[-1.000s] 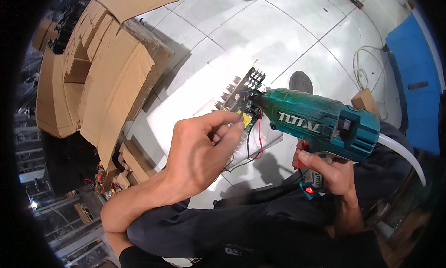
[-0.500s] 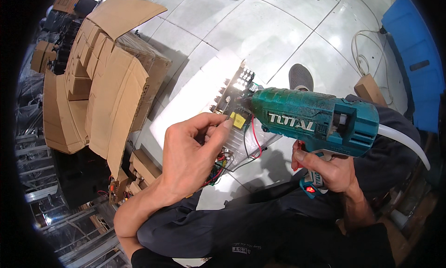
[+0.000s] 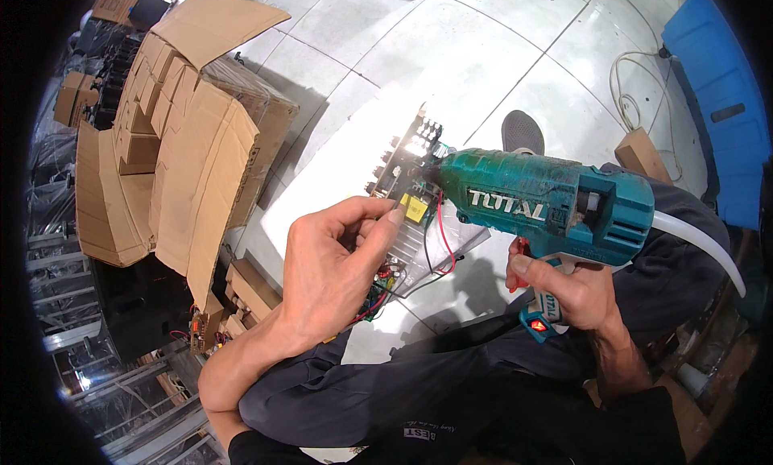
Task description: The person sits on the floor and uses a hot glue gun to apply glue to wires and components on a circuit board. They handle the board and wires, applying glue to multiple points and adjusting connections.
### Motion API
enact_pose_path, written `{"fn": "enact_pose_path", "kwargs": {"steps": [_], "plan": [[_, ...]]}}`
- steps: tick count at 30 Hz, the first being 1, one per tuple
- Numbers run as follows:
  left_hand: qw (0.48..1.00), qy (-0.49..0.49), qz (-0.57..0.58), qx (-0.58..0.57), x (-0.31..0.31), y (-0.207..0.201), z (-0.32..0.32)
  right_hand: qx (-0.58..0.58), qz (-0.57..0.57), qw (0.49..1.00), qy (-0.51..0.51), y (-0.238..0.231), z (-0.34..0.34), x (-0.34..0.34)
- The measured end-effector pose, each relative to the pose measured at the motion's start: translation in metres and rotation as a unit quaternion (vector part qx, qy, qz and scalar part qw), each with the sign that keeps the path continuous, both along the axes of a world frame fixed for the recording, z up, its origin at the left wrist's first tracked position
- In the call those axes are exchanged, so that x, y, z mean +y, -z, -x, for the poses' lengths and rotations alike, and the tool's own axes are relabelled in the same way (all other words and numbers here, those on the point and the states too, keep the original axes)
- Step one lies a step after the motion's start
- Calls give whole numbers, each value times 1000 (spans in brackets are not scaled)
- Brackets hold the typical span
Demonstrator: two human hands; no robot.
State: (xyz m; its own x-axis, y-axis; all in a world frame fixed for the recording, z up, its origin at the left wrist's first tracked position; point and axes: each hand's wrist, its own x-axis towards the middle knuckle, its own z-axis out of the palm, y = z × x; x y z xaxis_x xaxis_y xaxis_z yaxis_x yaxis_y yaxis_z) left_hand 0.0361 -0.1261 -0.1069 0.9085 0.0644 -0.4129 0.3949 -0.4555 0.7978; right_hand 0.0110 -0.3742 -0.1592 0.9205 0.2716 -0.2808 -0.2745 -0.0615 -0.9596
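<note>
My right hand (image 3: 572, 292) is wrapped round the handle of a teal hot glue gun (image 3: 515, 187), with fingers at its red trigger. A white glue stick (image 3: 700, 243) comes out of the gun's back end. Its dark nozzle points down at a circuit board (image 3: 397, 175) carrying metal sockets and a yellow transformer (image 3: 415, 209). Beside the transformer, the thumb and forefinger of my left hand (image 3: 334, 260) are pinched together at the board; what lies between them is hidden. A red wire (image 3: 451, 252) and a black one loop off the board, below the gun.
White foam sheet (image 3: 310, 193) lies under the board on the tiled floor (image 3: 451, 42). An open cardboard box (image 3: 201, 159) stands at left, above smaller cartons (image 3: 254, 288). At right are a blue plastic panel (image 3: 717, 103), a coiled cable (image 3: 624, 95) and a wooden block (image 3: 642, 155).
The glue gun has shifted and tilted very slightly in my right hand, its nozzle still over the board. My left hand has stayed in place.
</note>
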Motion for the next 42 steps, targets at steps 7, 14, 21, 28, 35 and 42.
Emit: {"fn": "enact_pose_path", "kwargs": {"steps": [7,14,21,28,35,42], "plan": [[1000,-1,-4,-6,1,2,1,21,-39,999,26,-1,-1,3],[1000,3,-2,-3,0,-1,0,27,-43,999,17,1,-1,2],[1000,-6,-1,-5,-1,0,0,47,-55,997,8,3,-2,3],[1000,1,-9,1,1,-1,0,72,-99,992,32,-3,1,1],[1000,-6,6,1,0,-1,0,29,-65,997,3,1,-1,-3],[999,-10,31,1,0,1,0,52,-75,996,13,-3,2,-2]]}}
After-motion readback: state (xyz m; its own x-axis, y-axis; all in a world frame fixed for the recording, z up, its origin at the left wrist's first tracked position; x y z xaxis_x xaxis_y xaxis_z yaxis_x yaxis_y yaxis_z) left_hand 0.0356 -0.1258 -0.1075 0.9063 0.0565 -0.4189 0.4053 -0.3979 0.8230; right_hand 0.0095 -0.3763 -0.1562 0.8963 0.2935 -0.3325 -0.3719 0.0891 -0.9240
